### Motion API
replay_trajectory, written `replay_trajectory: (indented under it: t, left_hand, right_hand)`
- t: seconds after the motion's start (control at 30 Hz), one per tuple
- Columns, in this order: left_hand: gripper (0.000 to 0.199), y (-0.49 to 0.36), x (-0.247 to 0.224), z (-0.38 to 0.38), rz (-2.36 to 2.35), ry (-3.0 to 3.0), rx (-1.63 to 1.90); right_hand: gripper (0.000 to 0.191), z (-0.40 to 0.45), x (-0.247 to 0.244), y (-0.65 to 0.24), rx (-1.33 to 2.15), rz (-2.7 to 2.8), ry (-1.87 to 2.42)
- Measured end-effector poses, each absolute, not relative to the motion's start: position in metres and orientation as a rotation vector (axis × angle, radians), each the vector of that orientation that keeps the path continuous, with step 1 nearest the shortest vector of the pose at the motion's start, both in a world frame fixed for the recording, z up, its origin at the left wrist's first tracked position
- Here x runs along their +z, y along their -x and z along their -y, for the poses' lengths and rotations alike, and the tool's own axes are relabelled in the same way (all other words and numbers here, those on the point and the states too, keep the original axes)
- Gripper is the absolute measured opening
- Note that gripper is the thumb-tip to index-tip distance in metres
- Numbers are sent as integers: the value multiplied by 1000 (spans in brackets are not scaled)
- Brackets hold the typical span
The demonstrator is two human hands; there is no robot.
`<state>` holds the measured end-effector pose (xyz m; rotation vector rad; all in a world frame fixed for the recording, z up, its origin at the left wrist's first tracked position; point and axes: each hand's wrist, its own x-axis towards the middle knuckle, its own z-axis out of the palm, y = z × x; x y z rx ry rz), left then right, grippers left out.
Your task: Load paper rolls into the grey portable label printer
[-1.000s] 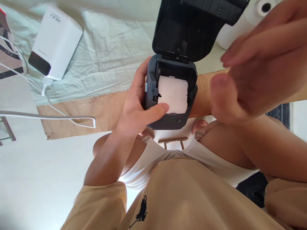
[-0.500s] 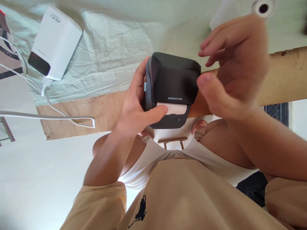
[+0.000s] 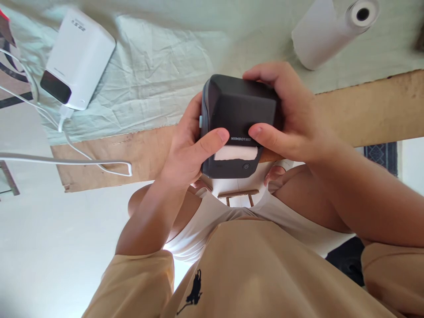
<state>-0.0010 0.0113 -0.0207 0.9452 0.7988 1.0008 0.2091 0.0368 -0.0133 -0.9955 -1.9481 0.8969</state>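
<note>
In 2 hands (image 3: 186, 145), 1 black printer (image 3: 243, 108)

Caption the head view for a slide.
Left hand and right hand hold a NIIMBOT device, paper showing below its lid.

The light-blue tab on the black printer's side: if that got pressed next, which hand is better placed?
Probably the left hand: it wraps the black printer right beside the light-blue tab. The right hand grips the opposite side, with the printer between it and the tab.
</note>
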Motion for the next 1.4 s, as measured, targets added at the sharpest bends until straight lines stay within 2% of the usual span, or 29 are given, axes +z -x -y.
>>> replay_trajectory:
  t: [0.13,0.3,0.37,0.57,0.7,0.9,0.97,1.1,1.17,1.3,1.4]
  left_hand:
    - [78,-5,-15,-19,-833,-981,990]
    - [89,-2,-5,-22,-781,-1038,981]
    - [84,3,-3,-19,-790,-1027,948]
    - [43,8,-7,-13,-850,-924,901]
    - [39,5,-16,-12,-787,-932,968]
    - [36,7,-25,-14,-784,-988,1029]
    - [40,7,-23,-15,-832,-1040,1002]
    - [69,-3,-13,-22,-979,-1186,894]
    - [78,-10,-6,-26,-998,-1210,873]
    - [81,-11,3,-24,-980,-1180,870]
    - [77,-2,2,-18,-990,-1103,864]
  right_hand:
    - [60,-37,-16,-210,850,1952,1014]
    - [67,-35,-18,-208,851,1953,1045]
    - [68,-35,-19,-208,868,1942,1034]
    - [64,-35,-23,-206,765,1991,1034]
    - [66,-35,-23,-207,736,2014,1006]
    - [58,-34,-24,-207,681,2023,992]
    - [58,-34,-26,-207,656,2002,982]
    - [59,-34,-27,-208,666,2013,987]
    - [60,-33,-25,-208,677,2038,995]
    - [56,-33,-21,-206,598,2062,979]
    - [48,-33,-20,-204,373,2031,915]
